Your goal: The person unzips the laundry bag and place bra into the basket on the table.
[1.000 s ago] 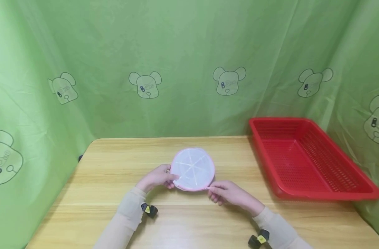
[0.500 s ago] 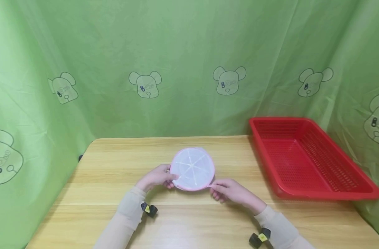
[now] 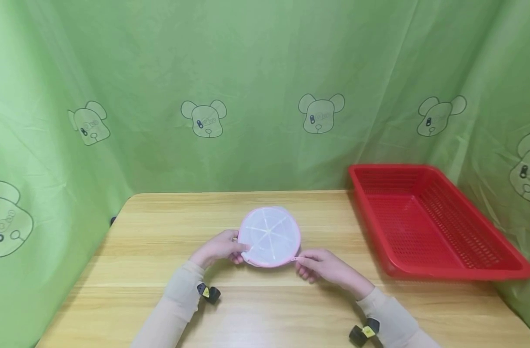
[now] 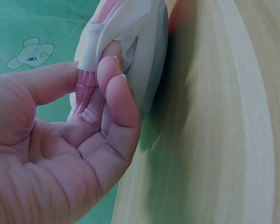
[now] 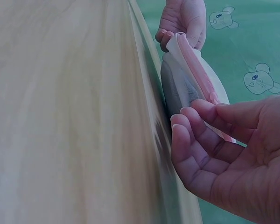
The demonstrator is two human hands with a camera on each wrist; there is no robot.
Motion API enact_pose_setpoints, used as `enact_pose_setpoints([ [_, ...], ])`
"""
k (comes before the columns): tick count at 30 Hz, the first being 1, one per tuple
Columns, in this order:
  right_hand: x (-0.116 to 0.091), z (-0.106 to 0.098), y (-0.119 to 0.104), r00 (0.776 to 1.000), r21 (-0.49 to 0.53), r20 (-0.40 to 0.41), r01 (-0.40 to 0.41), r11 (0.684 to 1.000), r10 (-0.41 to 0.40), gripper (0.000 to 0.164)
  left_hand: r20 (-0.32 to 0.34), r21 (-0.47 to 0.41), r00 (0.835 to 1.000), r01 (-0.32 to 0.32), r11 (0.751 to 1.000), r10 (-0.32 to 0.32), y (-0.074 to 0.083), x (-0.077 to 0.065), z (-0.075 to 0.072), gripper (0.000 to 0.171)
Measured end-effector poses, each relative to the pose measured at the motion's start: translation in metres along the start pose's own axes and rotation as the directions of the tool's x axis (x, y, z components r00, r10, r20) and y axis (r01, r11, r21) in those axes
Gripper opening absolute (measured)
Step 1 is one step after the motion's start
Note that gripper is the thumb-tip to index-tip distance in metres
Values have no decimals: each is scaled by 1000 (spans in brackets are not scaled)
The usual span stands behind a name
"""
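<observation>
A round white pouch (image 3: pixel 269 232) with a pink zipper round its edge and spoke-like lines on its face is held over the middle of the table. My left hand (image 3: pixel 221 247) grips its left edge, the thumb on top and fingers beneath. In the left wrist view the thumb presses beside a white fabric tab (image 4: pixel 89 46) at the end of the pink zipper (image 4: pixel 84 95). My right hand (image 3: pixel 319 266) pinches the zipper pull (image 3: pixel 295 259) at the lower right edge between thumb and forefinger. The right wrist view shows the zipper teeth (image 5: pixel 196 65) running between both hands.
A red plastic basket (image 3: pixel 388 241) with perforated sides stands at the right of the wooden table (image 3: pixel 160 217). Green curtains (image 3: pixel 256 159) printed with bear heads hang behind and on both sides. A black wrist device (image 3: pixel 209 293) sits on each sleeve.
My right hand has slid a little to the right and up along the pouch's edge, taking the zipper pull with it. My left hand stays in place on the pouch.
</observation>
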State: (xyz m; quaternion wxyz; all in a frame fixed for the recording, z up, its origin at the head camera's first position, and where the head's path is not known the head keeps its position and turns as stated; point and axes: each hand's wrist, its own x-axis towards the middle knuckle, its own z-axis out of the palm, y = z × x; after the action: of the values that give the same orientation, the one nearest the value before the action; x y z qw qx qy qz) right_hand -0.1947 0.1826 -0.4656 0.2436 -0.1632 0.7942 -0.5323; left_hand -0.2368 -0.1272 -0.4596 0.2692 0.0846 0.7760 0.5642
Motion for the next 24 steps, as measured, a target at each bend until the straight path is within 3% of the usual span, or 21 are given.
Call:
enact_pose_setpoints([
  [24, 0, -6, -2, 1000, -2, -12, 3, 1000, -3, 33, 10, 12, 1000, -2, 1000, 2, 0, 0, -2, 27],
])
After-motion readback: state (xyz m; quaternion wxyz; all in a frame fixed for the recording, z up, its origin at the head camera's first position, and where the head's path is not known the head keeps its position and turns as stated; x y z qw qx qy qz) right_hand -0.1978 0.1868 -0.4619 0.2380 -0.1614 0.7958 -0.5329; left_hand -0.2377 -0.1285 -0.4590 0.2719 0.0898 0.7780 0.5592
